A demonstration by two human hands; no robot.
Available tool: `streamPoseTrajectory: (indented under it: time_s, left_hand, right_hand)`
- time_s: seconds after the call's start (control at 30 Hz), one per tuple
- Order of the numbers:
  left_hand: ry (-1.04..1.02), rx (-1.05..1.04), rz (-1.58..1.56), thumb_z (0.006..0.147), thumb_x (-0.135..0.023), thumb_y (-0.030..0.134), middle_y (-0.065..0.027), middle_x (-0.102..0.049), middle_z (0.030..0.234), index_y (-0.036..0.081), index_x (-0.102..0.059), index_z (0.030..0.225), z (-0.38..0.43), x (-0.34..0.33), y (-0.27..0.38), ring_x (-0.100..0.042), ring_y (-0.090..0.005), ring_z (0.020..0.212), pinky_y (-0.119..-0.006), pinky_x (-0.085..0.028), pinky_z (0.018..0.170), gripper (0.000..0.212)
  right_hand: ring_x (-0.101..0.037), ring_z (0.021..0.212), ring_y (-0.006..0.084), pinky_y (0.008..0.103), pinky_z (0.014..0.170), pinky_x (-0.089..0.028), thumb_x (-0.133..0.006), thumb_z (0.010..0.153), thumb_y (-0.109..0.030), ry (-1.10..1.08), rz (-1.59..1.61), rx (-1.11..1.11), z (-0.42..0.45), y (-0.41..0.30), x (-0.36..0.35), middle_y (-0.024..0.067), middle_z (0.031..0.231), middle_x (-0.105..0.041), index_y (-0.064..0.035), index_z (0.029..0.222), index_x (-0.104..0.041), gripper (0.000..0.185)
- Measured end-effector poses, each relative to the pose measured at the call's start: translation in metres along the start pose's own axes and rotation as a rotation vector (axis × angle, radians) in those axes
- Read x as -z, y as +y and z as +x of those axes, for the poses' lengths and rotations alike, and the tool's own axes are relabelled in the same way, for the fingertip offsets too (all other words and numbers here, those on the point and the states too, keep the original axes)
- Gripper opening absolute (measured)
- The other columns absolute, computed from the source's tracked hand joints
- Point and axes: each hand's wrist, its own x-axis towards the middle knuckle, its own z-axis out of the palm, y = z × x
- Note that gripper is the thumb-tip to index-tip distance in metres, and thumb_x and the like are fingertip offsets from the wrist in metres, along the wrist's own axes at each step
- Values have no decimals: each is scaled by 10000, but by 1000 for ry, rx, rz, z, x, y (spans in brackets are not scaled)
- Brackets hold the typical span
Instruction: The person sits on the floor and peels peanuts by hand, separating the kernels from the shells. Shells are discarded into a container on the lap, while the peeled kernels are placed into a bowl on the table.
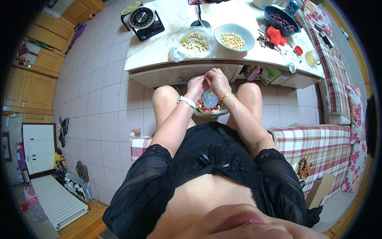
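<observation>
My left hand [197, 86] and my right hand [217, 81] meet at the fingertips between my knees. Their fingers are pinched together; anything between them is too small or hidden to make out. Below them is a plastic-lined waste container [213, 114], partly covered by my hands and wrists. Red-and-green watermelon rinds [206, 108], pale bits and a crumpled clear plastic bag [210, 99] lie in it. On the table ahead, an open clear plastic bag [176, 49] holds greenish-yellow seeds or nuts [194, 42]. Beside it, a striped bowl [248, 33] contains paler, yellowish kernels [232, 41].
The marble-look table [149, 56] carries a small black fan [143, 18], a phone stand [200, 24], a blue basin [268, 22] of grapes, a red plastic bag [276, 35] and a glass mug [312, 57]. Its drawer front [161, 77] faces my knees. Plaid-covered seating [313, 137] extends right.
</observation>
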Motion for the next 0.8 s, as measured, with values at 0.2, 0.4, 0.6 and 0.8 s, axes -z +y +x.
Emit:
streamPoseTrajectory:
  time_s: [0.2,0.4,0.6,0.8]
  left_hand:
    - [-46,51,-37,1016,-439,138,-35,-667,889,65,-660,1033,10,10,-5,-659,-160,773,-309,-554,690,233]
    - [-57,20,18,1007,-447,119,-50,-677,944,43,-666,1067,-1,0,-2,-665,-163,820,-311,-556,728,239]
    - [-63,-11,104,1002,-452,98,-59,-684,957,20,-685,1076,3,4,-4,-661,-156,819,-296,-554,734,257]
    - [-58,-26,145,997,-460,85,-59,-686,958,10,-696,1089,5,4,-6,-654,-155,807,-285,-544,721,264]
  right_hand:
    - [-620,897,309,418,790,-535,-698,814,-137,-9,-9,-3,-1,2,-1,99,875,-645,-77,820,-697,60]
    - [-625,901,314,420,795,-534,-684,804,-118,-38,-41,-22,-5,8,-4,108,878,-644,-76,819,-692,45]
    - [-630,891,318,422,791,-536,-671,800,-117,-48,-45,-21,-5,8,-5,113,862,-644,-74,802,-690,47]
    - [-630,893,321,428,802,-532,-676,798,-132,-56,-38,-68,-5,7,-5,119,857,-647,-72,803,-693,62]
